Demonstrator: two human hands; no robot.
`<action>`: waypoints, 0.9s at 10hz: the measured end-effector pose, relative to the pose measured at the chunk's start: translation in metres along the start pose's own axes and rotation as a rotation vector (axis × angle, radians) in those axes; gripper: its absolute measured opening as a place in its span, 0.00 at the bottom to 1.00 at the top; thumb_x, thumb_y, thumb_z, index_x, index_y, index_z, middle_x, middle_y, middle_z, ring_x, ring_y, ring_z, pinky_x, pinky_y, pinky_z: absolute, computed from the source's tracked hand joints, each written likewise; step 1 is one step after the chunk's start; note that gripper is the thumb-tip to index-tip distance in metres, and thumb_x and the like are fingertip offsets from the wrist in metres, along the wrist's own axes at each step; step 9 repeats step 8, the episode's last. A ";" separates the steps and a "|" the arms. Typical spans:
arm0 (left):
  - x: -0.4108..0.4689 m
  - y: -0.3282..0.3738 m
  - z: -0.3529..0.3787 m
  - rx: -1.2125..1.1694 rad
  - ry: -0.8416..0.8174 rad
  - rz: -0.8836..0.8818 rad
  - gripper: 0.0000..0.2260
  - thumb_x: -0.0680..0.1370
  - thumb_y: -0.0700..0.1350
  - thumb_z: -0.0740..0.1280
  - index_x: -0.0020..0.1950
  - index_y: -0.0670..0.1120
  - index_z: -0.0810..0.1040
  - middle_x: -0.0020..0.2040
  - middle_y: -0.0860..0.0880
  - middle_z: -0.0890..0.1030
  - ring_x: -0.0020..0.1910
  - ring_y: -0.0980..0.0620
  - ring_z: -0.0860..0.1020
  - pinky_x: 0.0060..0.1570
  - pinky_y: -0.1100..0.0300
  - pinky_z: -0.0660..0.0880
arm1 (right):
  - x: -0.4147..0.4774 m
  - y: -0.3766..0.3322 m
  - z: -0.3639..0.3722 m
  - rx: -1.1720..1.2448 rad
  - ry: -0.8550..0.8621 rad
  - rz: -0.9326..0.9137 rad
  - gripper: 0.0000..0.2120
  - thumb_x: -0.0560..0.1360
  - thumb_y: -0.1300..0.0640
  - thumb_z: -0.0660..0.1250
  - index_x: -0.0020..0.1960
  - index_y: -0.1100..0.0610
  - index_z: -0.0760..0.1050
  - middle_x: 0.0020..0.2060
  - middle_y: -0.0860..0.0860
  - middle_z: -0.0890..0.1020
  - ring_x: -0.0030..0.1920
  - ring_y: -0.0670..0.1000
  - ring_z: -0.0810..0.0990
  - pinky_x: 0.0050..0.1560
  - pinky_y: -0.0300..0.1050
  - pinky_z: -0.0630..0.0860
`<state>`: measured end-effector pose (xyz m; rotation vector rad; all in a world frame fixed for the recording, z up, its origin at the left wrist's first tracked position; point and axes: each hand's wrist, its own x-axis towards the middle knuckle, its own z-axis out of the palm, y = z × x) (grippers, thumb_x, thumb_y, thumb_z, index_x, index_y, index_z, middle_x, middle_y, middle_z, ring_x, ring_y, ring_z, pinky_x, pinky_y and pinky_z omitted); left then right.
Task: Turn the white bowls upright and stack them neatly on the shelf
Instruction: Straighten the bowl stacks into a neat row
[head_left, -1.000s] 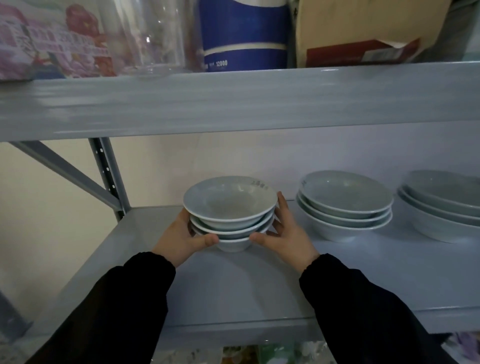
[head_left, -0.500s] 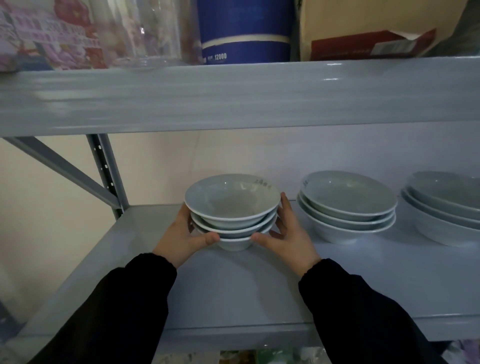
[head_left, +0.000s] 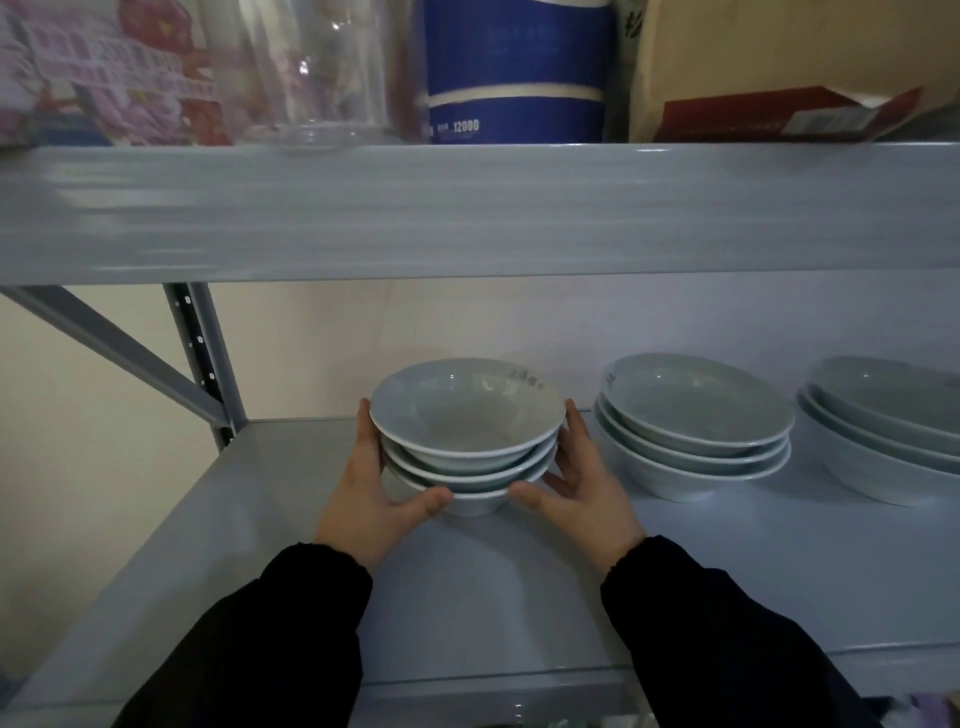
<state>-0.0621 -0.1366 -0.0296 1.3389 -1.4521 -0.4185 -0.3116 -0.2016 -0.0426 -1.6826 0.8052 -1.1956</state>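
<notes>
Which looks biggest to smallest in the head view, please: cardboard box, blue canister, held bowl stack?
Largest: cardboard box. Then blue canister and held bowl stack, which look alike; the frame crops box and canister.

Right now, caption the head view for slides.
Left hand and right hand hold a three-bowl stack on the shelf beside another stack.

A pink printed package (head_left: 104, 73), clear glass jar (head_left: 317, 67), blue canister (head_left: 514, 62) and cardboard box (head_left: 779, 52) stand side by side.
</notes>
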 end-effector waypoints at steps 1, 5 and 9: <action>0.000 -0.001 0.001 0.003 -0.009 -0.003 0.63 0.60 0.63 0.78 0.82 0.50 0.40 0.72 0.70 0.59 0.74 0.68 0.62 0.75 0.57 0.61 | 0.000 -0.001 0.000 0.013 0.004 0.006 0.54 0.66 0.52 0.81 0.79 0.40 0.48 0.74 0.35 0.64 0.73 0.39 0.66 0.67 0.37 0.70; -0.009 0.000 0.000 0.152 0.014 0.033 0.53 0.67 0.67 0.73 0.82 0.51 0.47 0.79 0.53 0.62 0.76 0.56 0.63 0.75 0.51 0.63 | -0.006 -0.005 0.002 -0.019 0.035 -0.003 0.54 0.63 0.40 0.81 0.79 0.41 0.53 0.76 0.40 0.66 0.74 0.40 0.66 0.68 0.47 0.70; -0.073 0.053 0.022 0.674 0.213 0.030 0.42 0.74 0.66 0.53 0.79 0.39 0.58 0.75 0.38 0.68 0.69 0.36 0.70 0.70 0.42 0.67 | -0.139 -0.096 -0.083 0.063 0.362 -0.170 0.12 0.76 0.68 0.67 0.46 0.52 0.83 0.41 0.53 0.86 0.43 0.52 0.85 0.49 0.50 0.82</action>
